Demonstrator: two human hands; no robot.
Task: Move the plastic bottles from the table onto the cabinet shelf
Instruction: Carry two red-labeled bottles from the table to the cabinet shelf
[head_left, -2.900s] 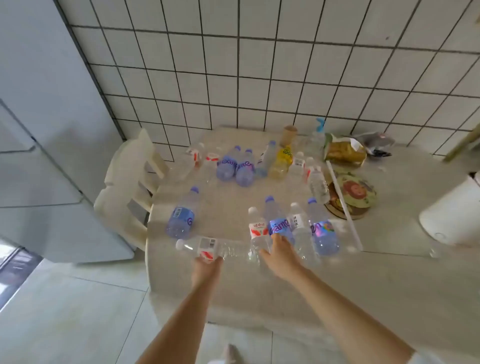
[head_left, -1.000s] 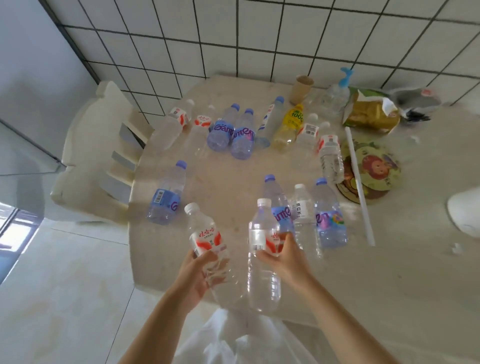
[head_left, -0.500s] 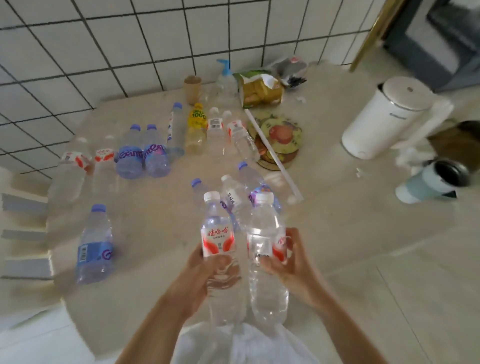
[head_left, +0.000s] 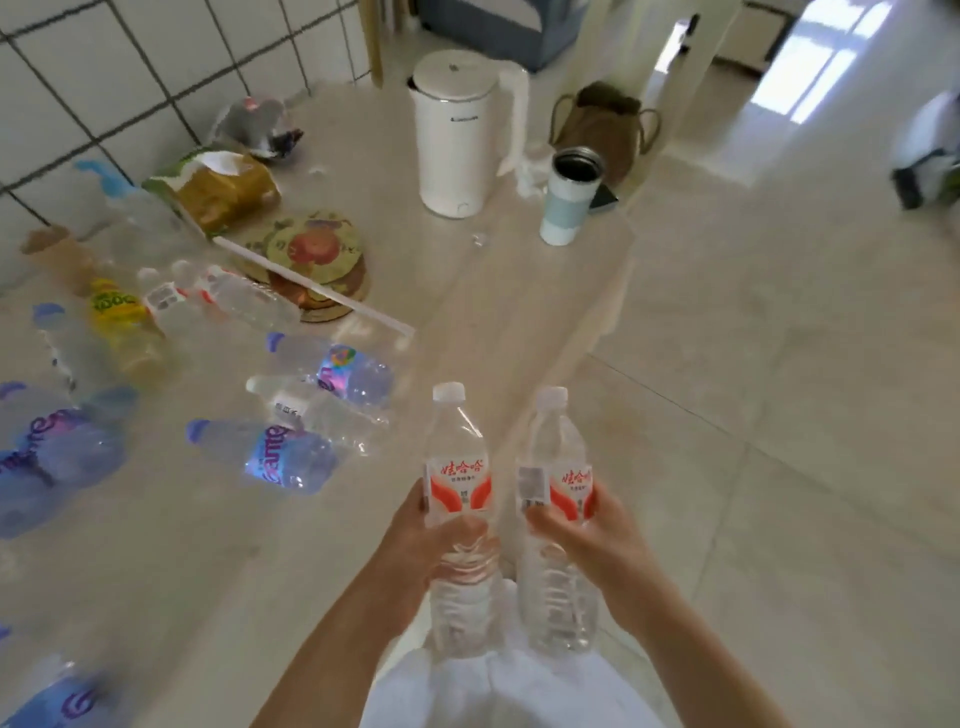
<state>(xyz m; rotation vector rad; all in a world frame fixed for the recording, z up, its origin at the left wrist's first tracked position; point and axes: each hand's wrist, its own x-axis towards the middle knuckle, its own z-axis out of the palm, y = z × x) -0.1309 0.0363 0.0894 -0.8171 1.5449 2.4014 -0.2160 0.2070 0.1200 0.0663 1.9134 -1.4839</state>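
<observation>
I hold two clear plastic bottles upright in front of me, both with white caps and red-and-white labels. My left hand (head_left: 423, 540) grips the left bottle (head_left: 457, 452) around its middle. My right hand (head_left: 592, 535) grips the right bottle (head_left: 553, 447) the same way. Both bottles are off the table (head_left: 156, 561), near its right front corner. Several more bottles lie on the table to the left, among them a blue-labelled one (head_left: 270, 457), a clear one (head_left: 322, 410) and a yellow one (head_left: 122, 327). The cabinet shelf is not in view.
A white kettle (head_left: 460, 135) and a pale blue tumbler (head_left: 569, 197) stand at the table's far right. A snack bag (head_left: 218, 187), a round coaster stack (head_left: 317, 265) and a long white stick (head_left: 317, 283) lie behind the bottles. Tiled floor (head_left: 779, 389) extends to the right.
Both hands lifted one red-labelled bottle each off the table and stood them upright. My view has swung to the right, away from the chair and toward the open floor.
</observation>
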